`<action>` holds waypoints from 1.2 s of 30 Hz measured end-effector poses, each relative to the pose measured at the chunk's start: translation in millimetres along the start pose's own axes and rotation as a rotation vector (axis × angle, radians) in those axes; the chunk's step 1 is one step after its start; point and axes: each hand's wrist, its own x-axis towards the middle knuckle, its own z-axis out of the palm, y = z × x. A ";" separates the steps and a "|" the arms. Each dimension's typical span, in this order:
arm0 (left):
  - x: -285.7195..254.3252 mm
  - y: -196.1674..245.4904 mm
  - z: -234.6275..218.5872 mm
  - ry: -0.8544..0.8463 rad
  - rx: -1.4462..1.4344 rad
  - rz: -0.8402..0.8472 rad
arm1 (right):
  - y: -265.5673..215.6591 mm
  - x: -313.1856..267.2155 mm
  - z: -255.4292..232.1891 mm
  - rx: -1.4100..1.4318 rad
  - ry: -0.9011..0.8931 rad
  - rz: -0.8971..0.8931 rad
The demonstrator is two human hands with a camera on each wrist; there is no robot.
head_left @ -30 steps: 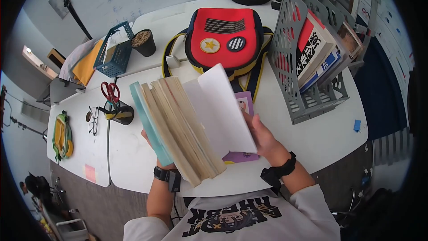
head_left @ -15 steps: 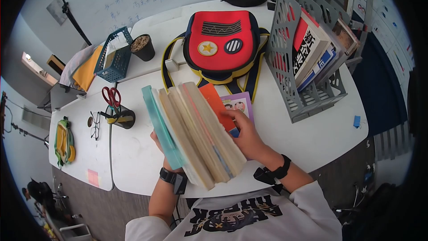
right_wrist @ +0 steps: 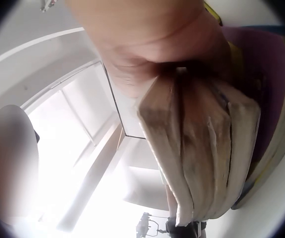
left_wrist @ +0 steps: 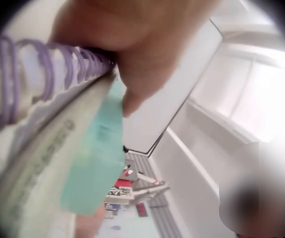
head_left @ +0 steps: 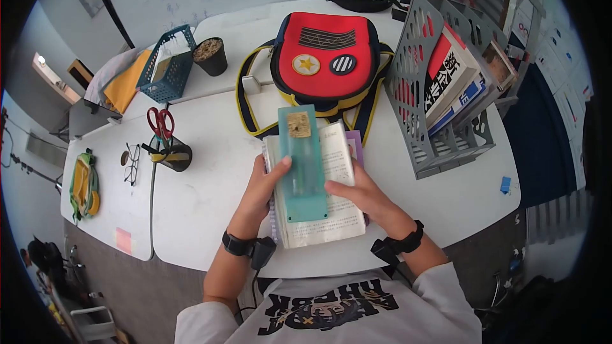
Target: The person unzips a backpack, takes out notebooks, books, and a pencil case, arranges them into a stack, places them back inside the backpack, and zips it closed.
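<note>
A stack of books (head_left: 338, 181) lies flat on the white table (head_left: 204, 197), with a slim teal book (head_left: 299, 162) on top and a purple spiral notebook (head_left: 273, 213) at the bottom. My left hand (head_left: 271, 175) grips the stack's left edge, thumb pressed on the teal book. My right hand (head_left: 347, 191) holds the right edge, thumb on the printed page. In the left wrist view the purple spiral (left_wrist: 43, 64) and teal book (left_wrist: 95, 158) sit under my thumb (left_wrist: 142, 74). The right wrist view shows the yellowed page edges (right_wrist: 207, 148) held by my right hand (right_wrist: 147, 54).
A red backpack (head_left: 325, 54) lies just beyond the stack. A grey file rack (head_left: 408, 108) with books stands at the right. To the left are a cup with red scissors (head_left: 169, 150), glasses (head_left: 132, 164), a teal basket (head_left: 166, 67) and a dark pot (head_left: 210, 57).
The stack was tilted up on edge and fanned while my right hand flipped pages. It now lies flat on the table, teal book on top, both hands at its sides.
</note>
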 end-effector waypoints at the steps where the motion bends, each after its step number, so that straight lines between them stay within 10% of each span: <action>1: 4.2 -1.6 2.0 0.002 -0.009 0.000 | -0.3 -2.8 -0.6 -0.007 -0.003 0.006; 9: 10.7 -19.0 -9.7 0.144 0.885 0.235 | -5.0 -34.0 -31.8 -0.834 0.405 0.002; 14: -13.9 -0.8 -20.3 -0.042 0.438 -0.046 | 23.9 -43.1 -49.1 -0.166 0.419 0.054; 23: -4.4 3.1 -8.2 -0.043 0.441 -0.149 | -1.9 -18.7 -51.7 -0.007 0.105 0.371; 24: -0.2 2.2 -8.1 -0.044 0.437 -0.175 | -9.6 -21.1 -31.1 -0.080 0.129 0.133; 31: 4.9 -6.1 -4.5 -0.179 0.398 -0.257 | 14.7 -18.6 -21.7 0.049 0.191 0.113; 36: -13.7 -3.0 -8.1 -0.251 0.195 0.025 | 5.6 -26.8 -11.9 0.162 0.239 -0.061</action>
